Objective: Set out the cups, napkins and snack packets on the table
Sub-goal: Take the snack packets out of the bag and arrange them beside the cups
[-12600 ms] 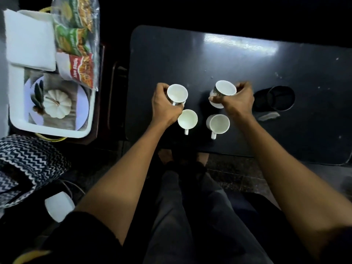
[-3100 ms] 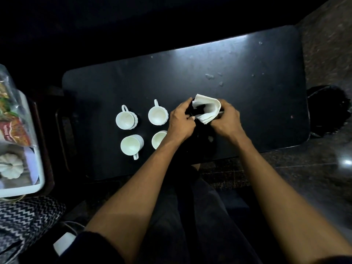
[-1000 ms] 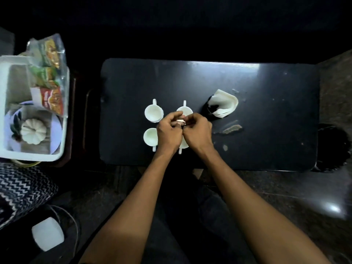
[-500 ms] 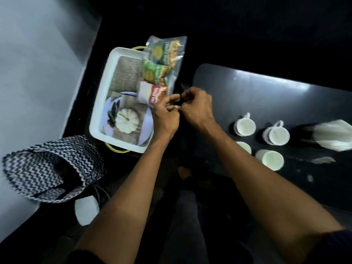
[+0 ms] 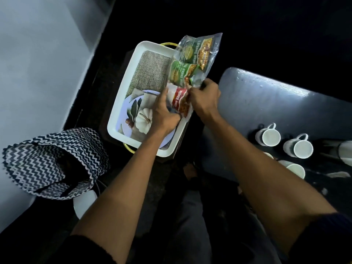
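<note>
My left hand lay over the white rectangular plastic tray, its fingers closed on the left side of the red-and-white snack packet. My right hand pinched the same strip of packets from the other side, at the spot where the red one met the green snack packet above it. A third, clear-edged green and orange snack packet stood up past the tray's far right corner, all three hanging together in a chain. The packets were over the right side of the tray, not on the table. Inside the tray I could see a printed picture of a white pumpkin on a pale plate and a patch of burlap weave.

To the right, on the dark glossy table, four white ceramic cups sat grouped near the front edge, and a folded white napkin showed at the frame's border. A black-and-white zigzag cloth bag lay on the floor to my left.
</note>
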Demonstrator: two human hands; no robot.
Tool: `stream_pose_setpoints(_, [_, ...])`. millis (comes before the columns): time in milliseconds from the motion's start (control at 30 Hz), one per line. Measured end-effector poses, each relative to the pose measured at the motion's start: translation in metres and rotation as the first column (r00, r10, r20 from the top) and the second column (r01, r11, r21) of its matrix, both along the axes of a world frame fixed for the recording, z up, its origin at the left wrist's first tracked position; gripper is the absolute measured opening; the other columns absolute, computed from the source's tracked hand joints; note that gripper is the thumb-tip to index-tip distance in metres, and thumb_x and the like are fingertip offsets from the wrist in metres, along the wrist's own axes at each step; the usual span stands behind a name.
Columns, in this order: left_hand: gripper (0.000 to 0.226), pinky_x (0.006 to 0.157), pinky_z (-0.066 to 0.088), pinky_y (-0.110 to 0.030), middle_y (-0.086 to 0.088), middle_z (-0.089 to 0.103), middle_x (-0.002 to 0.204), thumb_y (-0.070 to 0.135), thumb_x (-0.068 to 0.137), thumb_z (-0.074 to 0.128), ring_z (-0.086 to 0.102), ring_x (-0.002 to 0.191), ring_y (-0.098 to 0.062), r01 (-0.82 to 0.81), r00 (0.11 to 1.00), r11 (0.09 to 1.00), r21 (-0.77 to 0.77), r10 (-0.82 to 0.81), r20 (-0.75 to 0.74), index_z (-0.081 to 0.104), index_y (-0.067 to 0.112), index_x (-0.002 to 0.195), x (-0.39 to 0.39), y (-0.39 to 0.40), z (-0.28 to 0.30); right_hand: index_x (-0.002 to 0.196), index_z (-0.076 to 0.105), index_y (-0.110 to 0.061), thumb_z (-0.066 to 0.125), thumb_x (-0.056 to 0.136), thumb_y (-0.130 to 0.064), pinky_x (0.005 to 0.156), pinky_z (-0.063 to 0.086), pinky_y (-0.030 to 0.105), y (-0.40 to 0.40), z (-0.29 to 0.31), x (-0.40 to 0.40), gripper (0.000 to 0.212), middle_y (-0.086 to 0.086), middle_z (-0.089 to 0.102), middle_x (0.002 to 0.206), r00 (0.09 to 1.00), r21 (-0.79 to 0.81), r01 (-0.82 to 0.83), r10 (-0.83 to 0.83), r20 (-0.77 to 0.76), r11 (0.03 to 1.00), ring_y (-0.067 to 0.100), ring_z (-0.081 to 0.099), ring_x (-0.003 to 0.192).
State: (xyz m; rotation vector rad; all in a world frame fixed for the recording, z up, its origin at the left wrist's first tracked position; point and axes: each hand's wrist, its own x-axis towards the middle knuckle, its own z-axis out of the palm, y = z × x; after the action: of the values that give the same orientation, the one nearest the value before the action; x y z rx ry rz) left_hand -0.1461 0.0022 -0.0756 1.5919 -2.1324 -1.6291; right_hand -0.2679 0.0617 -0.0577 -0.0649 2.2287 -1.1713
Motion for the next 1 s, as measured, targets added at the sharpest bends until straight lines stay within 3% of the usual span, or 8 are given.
stream_pose_setpoints(100, [0.088, 0.101, 0.054, -0.035, -0.013, 0.061, 0.138, -0.006, 0.068, 0.083, 0.064, 0.121, -0.02, -0.089, 0.976, 0.978, 0.187, 0.124, -0.181, 0.044, 0.007, 0.146, 0.008, 0.013, 0.012, 0.077, 0.073, -0.009, 0.074, 0.072, -0.016, 0.074, 0.06, 0.053, 0.017, 0.011, -0.002, 0.009, 0.01, 0.075, 0.078, 0.99, -0.156, 0.045, -0.022, 0.142, 0.987, 0.029, 0.072, 0.076])
stream_pose_setpoints(200, [0.052, 0.078, 0.055, -0.018, 0.011, 0.073, 0.106, -0.001, 0.088, 0.066, 0.069, 0.09, 0.004, -0.199, 0.908, 0.88, 0.431, 0.331, -0.257, 0.048, 0.003, 0.136, 0.016, 0.035, 0.027, 0.062, 0.071, -0.014, 0.073, 0.068, -0.002, 0.063, 0.058, 0.036, 0.05, 0.036, 0.003, 0.013, 0.005, 0.069, 0.065, 0.926, -0.3, 0.22, -0.102, 0.364, 0.928, 0.019, 0.064, 0.063])
stream_pose_setpoints(267, [0.044, 0.074, 0.053, -0.027, 0.011, 0.075, 0.089, 0.015, 0.088, 0.065, 0.07, 0.078, -0.003, -0.236, 0.849, 0.759, 0.606, 0.465, -0.251, 0.052, 0.009, 0.129, 0.019, 0.054, 0.037, 0.065, 0.07, -0.011, 0.068, 0.073, 0.007, 0.061, 0.053, 0.028, 0.082, 0.058, 0.009, 0.019, 0.008, 0.066, 0.062, 0.859, -0.331, 0.318, -0.122, 0.497, 0.888, 0.019, 0.062, 0.058])
stream_pose_setpoints(467, [0.049, 0.095, 0.056, -0.049, -0.023, 0.068, 0.128, 0.026, 0.083, 0.071, 0.068, 0.111, -0.037, -0.176, 0.827, 0.553, 0.814, 0.531, -0.182, 0.067, 0.005, 0.128, 0.007, 0.135, 0.078, 0.089, 0.058, -0.003, 0.059, 0.091, -0.006, 0.078, 0.051, 0.04, 0.167, 0.116, 0.022, 0.004, 0.024, 0.058, 0.086, 0.668, -0.361, 0.485, -0.071, 0.741, 0.797, 0.032, 0.059, 0.077])
stream_pose_setpoints(600, [0.051, 0.087, 0.06, -0.052, -0.022, 0.072, 0.117, 0.023, 0.079, 0.071, 0.071, 0.099, -0.038, -0.262, 0.853, 0.546, 0.796, 0.516, -0.074, 0.064, 0.005, 0.126, -0.004, 0.176, 0.109, 0.118, 0.061, 0.004, 0.05, 0.097, -0.048, 0.089, 0.057, 0.049, 0.221, 0.146, 0.001, 0.057, 0.03, 0.067, 0.112, 0.529, -0.312, 0.532, -0.021, 0.849, 0.787, 0.039, 0.068, 0.094])
stream_pose_setpoints(733, [0.041, 0.072, 0.062, -0.046, -0.013, 0.078, 0.103, 0.026, 0.08, 0.07, 0.076, 0.085, -0.031, -0.221, 0.877, 0.545, 0.809, 0.475, -0.08, 0.067, 0.014, 0.119, -0.012, 0.203, 0.14, 0.113, 0.067, -0.006, 0.055, 0.094, -0.025, 0.095, 0.053, 0.049, 0.267, 0.178, -0.023, 0.03, 0.023, 0.071, 0.108, 0.569, -0.226, 0.422, -0.062, 0.82, 0.878, 0.035, 0.068, 0.089])
stream_pose_setpoints(867, [0.041, 0.071, 0.062, -0.045, -0.012, 0.078, 0.104, 0.021, 0.082, 0.07, 0.077, 0.083, -0.029, -0.21, 0.888, 0.593, 0.777, 0.449, -0.102, 0.065, 0.017, 0.122, -0.02, 0.223, 0.162, 0.111, 0.064, 0.003, 0.069, 0.079, -0.004, 0.101, 0.05, 0.057, 0.303, 0.211, -0.042, 0.034, 0.026, 0.069, 0.116, 0.657, -0.225, 0.439, -0.14, 0.741, 0.87, 0.038, 0.066, 0.095])
stream_pose_setpoints(1000, [0.037, 0.078, 0.059, -0.042, -0.018, 0.073, 0.101, 0.001, 0.091, 0.065, 0.071, 0.076, -0.028, -0.301, 0.91, 0.721, 0.624, 0.413, -0.037, 0.062, 0.0, 0.128, -0.022, 0.245, 0.171, 0.097, 0.065, -0.003, 0.074, 0.076, 0.003, 0.085, 0.051, 0.054, 0.334, 0.24, -0.049, 0.023, 0.023, 0.069, 0.094, 0.836, -0.295, 0.378, -0.187, 0.517, 0.877, 0.036, 0.061, 0.083])
